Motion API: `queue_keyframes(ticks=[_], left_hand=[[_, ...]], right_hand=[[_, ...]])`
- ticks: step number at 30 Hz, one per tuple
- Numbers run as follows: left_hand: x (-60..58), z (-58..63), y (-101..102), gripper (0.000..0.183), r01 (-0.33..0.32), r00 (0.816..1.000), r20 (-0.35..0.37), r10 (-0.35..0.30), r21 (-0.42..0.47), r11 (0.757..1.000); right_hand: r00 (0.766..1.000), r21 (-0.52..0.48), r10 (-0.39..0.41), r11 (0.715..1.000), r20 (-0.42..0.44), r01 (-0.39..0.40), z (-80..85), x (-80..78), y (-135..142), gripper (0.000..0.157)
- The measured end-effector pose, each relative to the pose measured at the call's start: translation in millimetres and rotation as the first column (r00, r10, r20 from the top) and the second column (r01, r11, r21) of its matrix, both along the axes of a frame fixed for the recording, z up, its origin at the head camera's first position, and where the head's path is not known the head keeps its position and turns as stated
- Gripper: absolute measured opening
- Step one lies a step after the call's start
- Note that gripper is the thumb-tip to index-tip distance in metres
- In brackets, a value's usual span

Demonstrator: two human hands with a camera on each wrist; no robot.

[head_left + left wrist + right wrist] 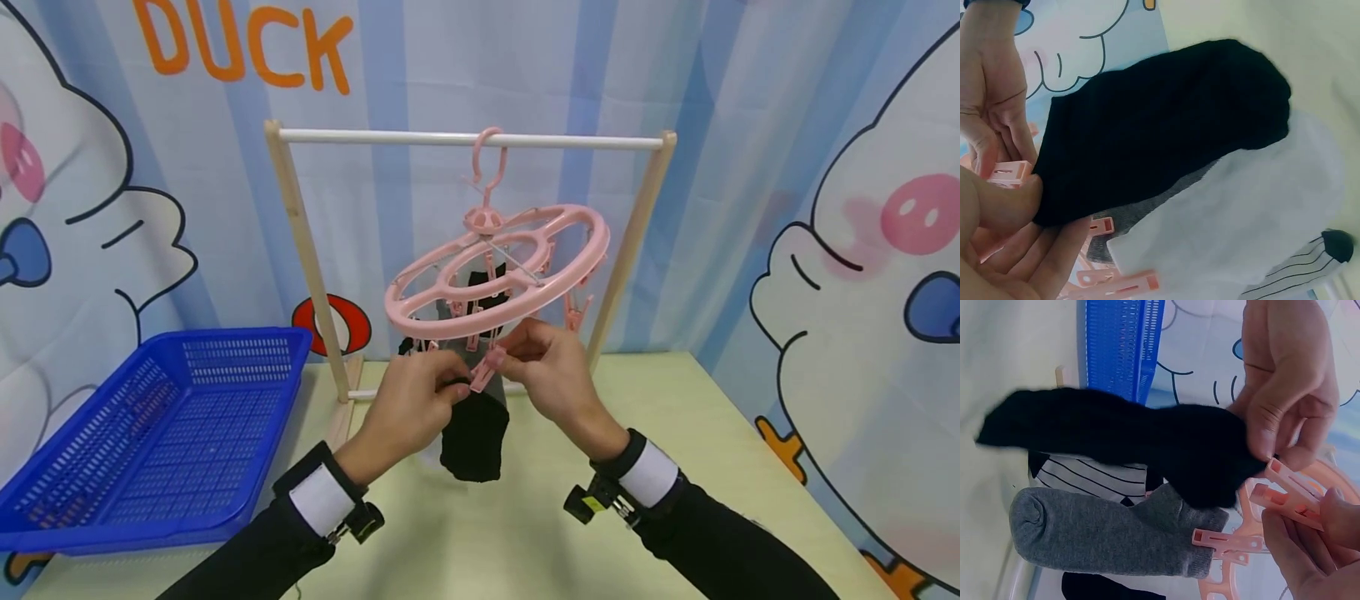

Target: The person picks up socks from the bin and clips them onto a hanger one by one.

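My left hand (416, 404) pinches the top edge of a black sock (475, 437), which hangs below the fingers. My right hand (551, 371) grips a pink clothespin (483, 371) between thumb and fingers, right beside that edge. In the right wrist view the prongs of this clothespin (1291, 494) look parted, with the sock's corner (1250, 465) at one tip; whether the cloth lies between them I cannot tell. The clothespin hangs from a round pink drying hanger (465, 323), tilted with its left side lower. A grey sock (1104, 534) hangs from another clip (1225, 540).
The hanger's hook (477, 154) sits over the white bar (375, 137) of a wooden-sided rack (307, 250). Also hanging there are a white sock (1229, 200) and a striped sock (1094, 478). A blue plastic basket (258, 425) stands left on the pale table (637, 500).
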State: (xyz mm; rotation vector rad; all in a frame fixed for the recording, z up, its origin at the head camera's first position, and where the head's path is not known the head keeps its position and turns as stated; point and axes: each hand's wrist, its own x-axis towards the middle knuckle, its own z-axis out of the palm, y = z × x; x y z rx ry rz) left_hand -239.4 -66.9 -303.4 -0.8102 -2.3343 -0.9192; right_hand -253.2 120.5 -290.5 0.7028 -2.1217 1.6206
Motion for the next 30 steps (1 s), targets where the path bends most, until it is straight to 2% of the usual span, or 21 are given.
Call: queue_keyframes(ticks=[9,16,23,30], left_hand=[[-1.8,3.2,2.8,0.013,-0.016,0.992,-0.123,0.028,0.096,0.995],[0.1,2.4,4.6,0.012,0.03,0.965,-0.262,0.012,0.155,0.987],[-1.1,2.1,4.2,0.014,0.003,0.972,-0.233,0.035,0.161,0.987],[-1.8,1.2,3.2,0.013,-0.003,0.975,-0.219,0.038,0.154,0.988]], right_hand=[[1.0,-0.035,0.027,0.999,-0.016,-0.027,1.6,0.8,0.4,0.007],[0.999,-0.006,0.043,0.999,-0.022,-0.044,1.7,0.3,1.3,0.006],[1.0,0.05,0.031,0.998,0.003,-0.031,2.8,3.2,2.1,0.011],[0.999,0.056,0.036,0.998,0.01,-0.036,3.7,4.7,2.1,0.019]])
